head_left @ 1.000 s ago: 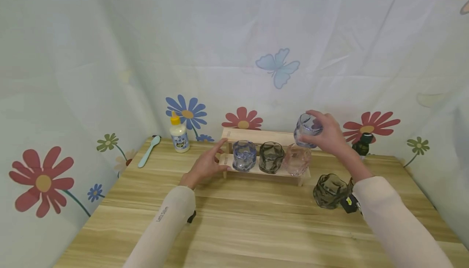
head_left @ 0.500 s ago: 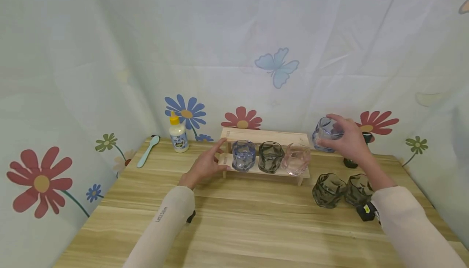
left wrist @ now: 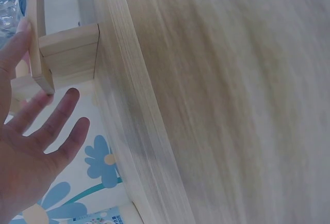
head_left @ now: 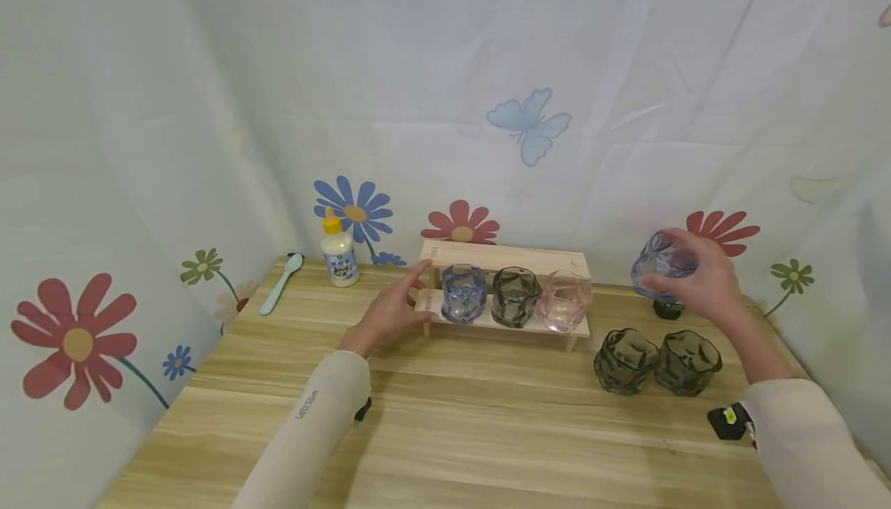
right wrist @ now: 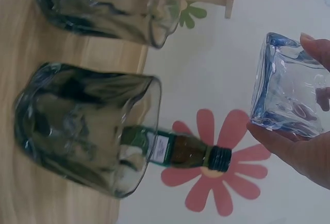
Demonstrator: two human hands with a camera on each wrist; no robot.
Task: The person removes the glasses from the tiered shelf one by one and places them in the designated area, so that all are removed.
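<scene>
My right hand (head_left: 706, 281) grips a clear blue glass cup (head_left: 661, 265) between thumb and fingers, raised above the table's back right. In the right wrist view the same blue cup (right wrist: 289, 87) is held well off the table. My left hand (head_left: 390, 309) touches the left end of a two-step wooden rack (head_left: 508, 259), its fingers fairly straight. The left wrist view has the left hand (left wrist: 36, 152) with fingers spread at the rack's end. On the lower step stand a blue cup (head_left: 463, 294), a grey cup (head_left: 515, 298) and a pink cup (head_left: 564, 302).
Two dark grey cups (head_left: 625, 362) stand on the table right of the rack. Behind them is a green bottle (right wrist: 191, 150), mostly hidden in the head view. A glue bottle (head_left: 339, 254) and a mint spoon (head_left: 281, 285) lie left. A curtain (head_left: 390, 68) hangs behind.
My right hand has carried the blue cup rightward from over the rack's right end, and slightly lower, uncovering the second dark grey cup. My left hand stays at the rack's left end.
</scene>
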